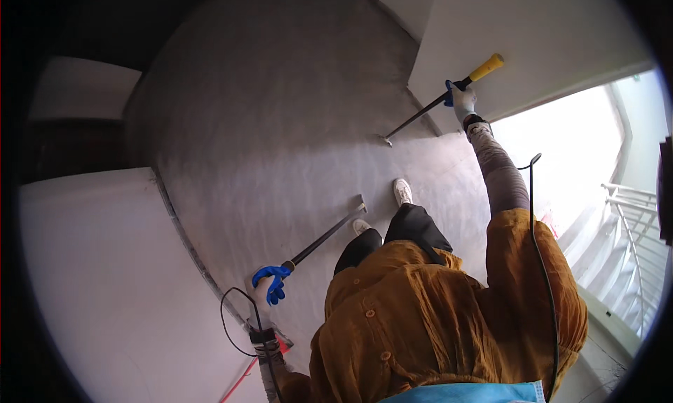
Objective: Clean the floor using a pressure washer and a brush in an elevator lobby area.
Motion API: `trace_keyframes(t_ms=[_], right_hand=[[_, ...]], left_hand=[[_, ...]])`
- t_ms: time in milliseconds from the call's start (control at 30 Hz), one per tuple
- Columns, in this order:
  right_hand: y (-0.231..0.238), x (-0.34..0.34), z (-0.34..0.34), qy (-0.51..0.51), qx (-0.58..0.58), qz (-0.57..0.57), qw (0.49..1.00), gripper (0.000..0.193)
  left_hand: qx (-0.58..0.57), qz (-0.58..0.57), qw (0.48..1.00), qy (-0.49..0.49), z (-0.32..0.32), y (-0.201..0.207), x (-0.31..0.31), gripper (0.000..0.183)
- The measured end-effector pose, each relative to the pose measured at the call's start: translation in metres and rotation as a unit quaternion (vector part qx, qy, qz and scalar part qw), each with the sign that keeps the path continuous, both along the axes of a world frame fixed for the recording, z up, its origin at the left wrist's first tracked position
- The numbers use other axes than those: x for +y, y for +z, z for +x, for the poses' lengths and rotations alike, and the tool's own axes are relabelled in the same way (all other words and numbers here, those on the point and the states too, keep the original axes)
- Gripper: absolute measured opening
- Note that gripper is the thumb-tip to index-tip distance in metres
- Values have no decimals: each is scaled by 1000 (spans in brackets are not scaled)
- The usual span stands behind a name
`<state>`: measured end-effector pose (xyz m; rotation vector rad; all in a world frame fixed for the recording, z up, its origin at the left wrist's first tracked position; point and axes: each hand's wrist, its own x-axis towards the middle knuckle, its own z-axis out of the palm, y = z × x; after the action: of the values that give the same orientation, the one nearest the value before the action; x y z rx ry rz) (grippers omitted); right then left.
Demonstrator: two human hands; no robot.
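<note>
My right hand [461, 100], in a white and blue work glove, is closed round the dark pole of a yellow-gripped long-handled scraper [420, 114]. The yellow end sticks out above the hand, and the small metal head rests on the floor ahead of my feet. Low on the left, my left hand [272, 284] wears a blue-coated glove. Its fingers curl loosely at the top end of a second long-handled scraper [326, 236], whose handle is dark. That one slants down to a flat blade on the floor just before my shoes; its handle end is partly hidden by the glove.
Grey concrete floor [273, 101] stretches ahead between a white wall [105, 256] on the left and another wall [505, 24] on the right. A white stair railing [634, 242] and steps lie at the right. Black cables hang by both arms. A red strip [242, 378] runs at lower left.
</note>
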<state>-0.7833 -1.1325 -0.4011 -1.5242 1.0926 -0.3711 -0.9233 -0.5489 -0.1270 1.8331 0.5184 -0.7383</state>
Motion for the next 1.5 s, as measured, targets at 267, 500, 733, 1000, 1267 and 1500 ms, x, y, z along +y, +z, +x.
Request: trace_keyframes(t_ms=[267,500,733,1000,1267,1500], right_hand=[[-9,-5,30,46,23,52,997,30],[8,17,8,92,24,23,995,61],[14,12,-44,99,-19,78,992,68],[25,95,-154,172,-19,181,968,60],[97,296,-131,658,-27,-111,744,70],[65,402,-75,790,-8,-270,550,69]], left_hand=[[-7,15,998,53,-3,6,-17,24],[-10,11,994,110,-4,10,-24,21],[-40,21,985,167,-18,31,-53,19],[-71,-10,980,183,-50,15,-55,25],[-78,-143,959,230,-48,-29,-35,29],[10,-169,970,174,-14,-67,19,38]])
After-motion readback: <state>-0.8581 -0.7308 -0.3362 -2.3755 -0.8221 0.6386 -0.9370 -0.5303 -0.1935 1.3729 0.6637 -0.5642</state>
